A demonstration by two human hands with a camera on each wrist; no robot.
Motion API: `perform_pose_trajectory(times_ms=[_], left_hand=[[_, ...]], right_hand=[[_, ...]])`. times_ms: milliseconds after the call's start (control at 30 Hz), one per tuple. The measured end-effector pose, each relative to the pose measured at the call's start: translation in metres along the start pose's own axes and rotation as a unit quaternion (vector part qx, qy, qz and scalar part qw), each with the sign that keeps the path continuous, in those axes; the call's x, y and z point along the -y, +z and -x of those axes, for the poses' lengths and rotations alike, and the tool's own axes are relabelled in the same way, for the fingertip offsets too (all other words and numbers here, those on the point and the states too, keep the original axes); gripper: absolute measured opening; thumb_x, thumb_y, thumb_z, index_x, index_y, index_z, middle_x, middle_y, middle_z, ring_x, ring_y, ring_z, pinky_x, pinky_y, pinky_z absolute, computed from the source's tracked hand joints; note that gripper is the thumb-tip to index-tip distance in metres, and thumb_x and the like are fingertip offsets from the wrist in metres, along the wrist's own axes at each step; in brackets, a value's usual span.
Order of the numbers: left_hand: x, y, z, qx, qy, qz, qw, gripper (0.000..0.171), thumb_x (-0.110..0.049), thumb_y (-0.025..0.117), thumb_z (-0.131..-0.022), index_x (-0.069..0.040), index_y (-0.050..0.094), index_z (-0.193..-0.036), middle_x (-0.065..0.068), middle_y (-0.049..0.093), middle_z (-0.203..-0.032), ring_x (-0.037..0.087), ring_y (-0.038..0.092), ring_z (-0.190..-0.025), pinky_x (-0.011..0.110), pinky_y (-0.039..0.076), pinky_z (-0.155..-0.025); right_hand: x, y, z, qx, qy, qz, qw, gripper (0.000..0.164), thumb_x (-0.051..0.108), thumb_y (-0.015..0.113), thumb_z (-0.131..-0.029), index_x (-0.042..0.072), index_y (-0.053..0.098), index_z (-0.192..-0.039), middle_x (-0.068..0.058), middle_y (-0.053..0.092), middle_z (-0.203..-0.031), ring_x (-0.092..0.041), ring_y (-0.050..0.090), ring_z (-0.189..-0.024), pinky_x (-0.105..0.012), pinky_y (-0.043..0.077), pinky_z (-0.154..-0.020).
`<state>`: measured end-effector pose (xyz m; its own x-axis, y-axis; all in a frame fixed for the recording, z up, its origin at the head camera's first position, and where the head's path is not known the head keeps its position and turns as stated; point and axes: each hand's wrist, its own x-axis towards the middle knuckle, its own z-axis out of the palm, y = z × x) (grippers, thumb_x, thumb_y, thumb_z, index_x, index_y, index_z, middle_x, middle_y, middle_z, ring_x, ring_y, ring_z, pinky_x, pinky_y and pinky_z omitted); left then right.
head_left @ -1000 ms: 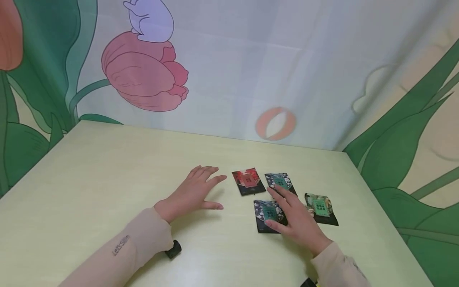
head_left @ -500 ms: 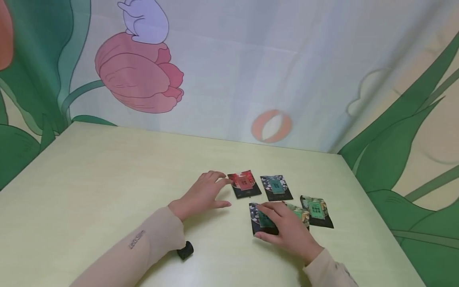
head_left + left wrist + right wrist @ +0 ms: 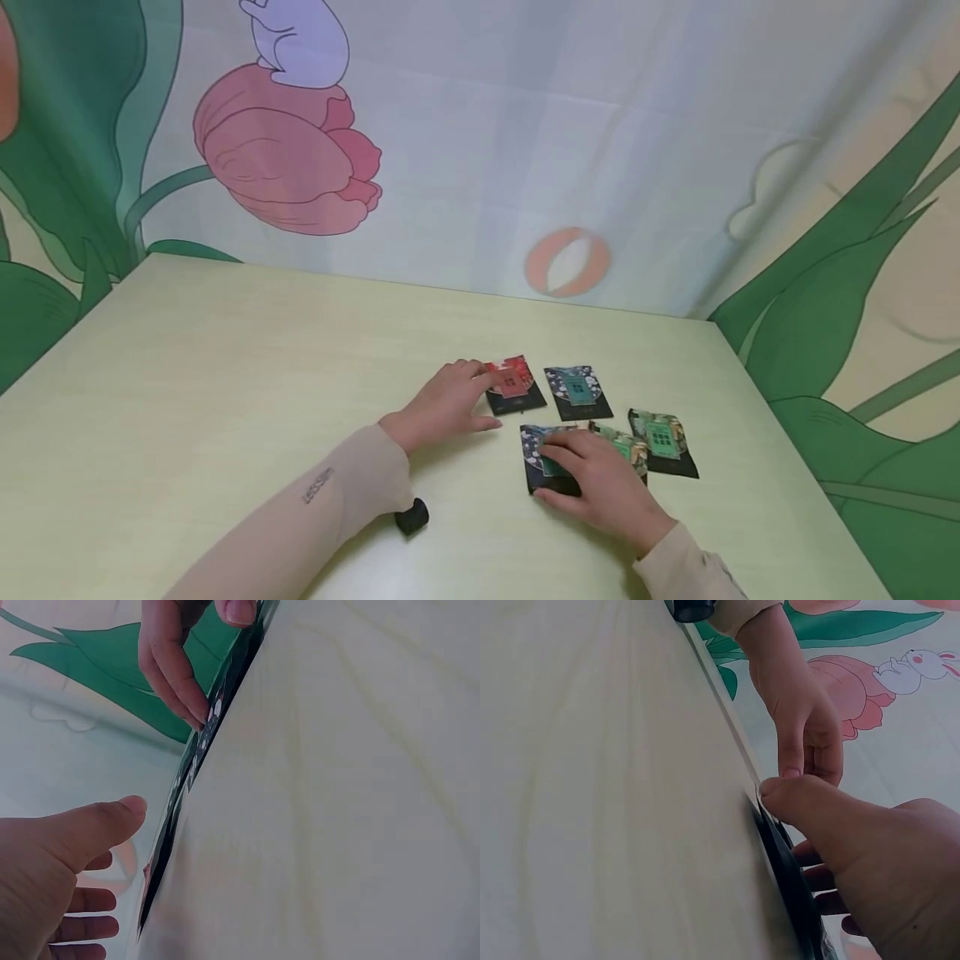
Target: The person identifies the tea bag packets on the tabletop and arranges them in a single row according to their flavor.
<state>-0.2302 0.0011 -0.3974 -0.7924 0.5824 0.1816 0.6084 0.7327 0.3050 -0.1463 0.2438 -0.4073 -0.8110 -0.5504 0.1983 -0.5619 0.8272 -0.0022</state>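
My left hand [image 3: 448, 406], fingers loosely spread, reaches over the left side of a red-and-black sachet [image 3: 517, 387]. Whether its fingertips touch that sachet cannot be told; in the left wrist view the thumb [image 3: 112, 821] stands apart from it. My right hand [image 3: 603, 483] rests bent fingers on a dark blue floral sachet [image 3: 534, 471], thumb by its near edge, covering much of it. A green-and-black sachet [image 3: 637, 458] lies partly hidden beyond that hand. In the right wrist view, the thumb [image 3: 810, 806] is beside the dark sachet edge [image 3: 784, 877].
Another blue floral sachet [image 3: 577, 392] lies behind the right hand, and a second green sachet [image 3: 663, 443] lies farther right. All are flat on the pale table [image 3: 262, 367]. A printed curtain [image 3: 465, 150] hangs along the back. Something black [image 3: 412, 517] is at the left cuff.
My left hand has moved right, its fingers now over the red sachet. My right hand has drawn back slightly and settled on the near blue sachet, uncovering the far blue one.
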Motion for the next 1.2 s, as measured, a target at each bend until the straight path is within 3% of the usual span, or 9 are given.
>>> perform_pose_trajectory(times_ms=[233, 400, 600, 800, 1200], left_hand=[[-0.008, 0.003, -0.009, -0.003, 0.007, 0.002, 1.0000, 0.060, -0.039, 0.075, -0.082, -0.010, 0.057, -0.131, 0.011, 0.060, -0.117, 0.027, 0.055, -0.108, 0.041, 0.045, -0.097], [-0.012, 0.007, -0.015, 0.002, 0.004, -0.014, 0.9999, 0.049, -0.038, 0.074, -0.083, -0.010, 0.061, -0.122, 0.008, 0.059, -0.110, 0.024, 0.053, -0.101, 0.038, 0.045, -0.093], [-0.011, 0.013, -0.020, 0.017, 0.002, -0.049, 0.9987, 0.040, -0.042, 0.070, -0.086, -0.012, 0.065, -0.111, 0.007, 0.060, -0.112, 0.022, 0.052, -0.102, 0.037, 0.044, -0.094], [-0.011, 0.014, -0.020, 0.036, 0.001, -0.070, 0.9969, 0.042, -0.041, 0.068, -0.088, -0.012, 0.065, -0.118, 0.008, 0.059, -0.120, 0.023, 0.051, -0.106, 0.038, 0.042, -0.098], [-0.005, 0.019, -0.022, 0.020, 0.013, -0.056, 0.9982, 0.035, -0.031, 0.065, -0.091, -0.014, 0.063, -0.122, 0.007, 0.058, -0.123, 0.025, 0.051, -0.117, 0.040, 0.039, -0.104]], right_hand=[[0.001, 0.003, 0.002, 0.011, 0.000, -0.011, 1.000, 0.053, 0.057, 0.064, -0.084, 0.019, 0.066, -0.122, -0.001, 0.062, -0.125, -0.021, 0.057, -0.118, -0.042, 0.046, -0.102], [0.002, 0.004, 0.003, 0.016, 0.006, -0.022, 1.000, 0.052, 0.055, 0.065, -0.084, 0.019, 0.066, -0.122, -0.001, 0.061, -0.126, -0.021, 0.057, -0.118, -0.042, 0.047, -0.101], [0.003, 0.005, 0.002, 0.018, 0.006, -0.028, 0.999, 0.051, 0.055, 0.064, -0.085, 0.020, 0.066, -0.122, 0.000, 0.061, -0.126, -0.020, 0.057, -0.118, -0.040, 0.047, -0.101], [0.003, 0.004, 0.002, 0.013, 0.001, -0.029, 0.999, 0.052, 0.056, 0.063, -0.085, 0.019, 0.066, -0.121, 0.000, 0.062, -0.126, -0.021, 0.057, -0.118, -0.040, 0.047, -0.101], [-0.002, 0.003, 0.003, 0.004, 0.005, -0.033, 0.999, 0.051, 0.056, 0.064, -0.084, 0.021, 0.067, -0.122, 0.002, 0.061, -0.126, -0.019, 0.056, -0.118, -0.038, 0.048, -0.100]])
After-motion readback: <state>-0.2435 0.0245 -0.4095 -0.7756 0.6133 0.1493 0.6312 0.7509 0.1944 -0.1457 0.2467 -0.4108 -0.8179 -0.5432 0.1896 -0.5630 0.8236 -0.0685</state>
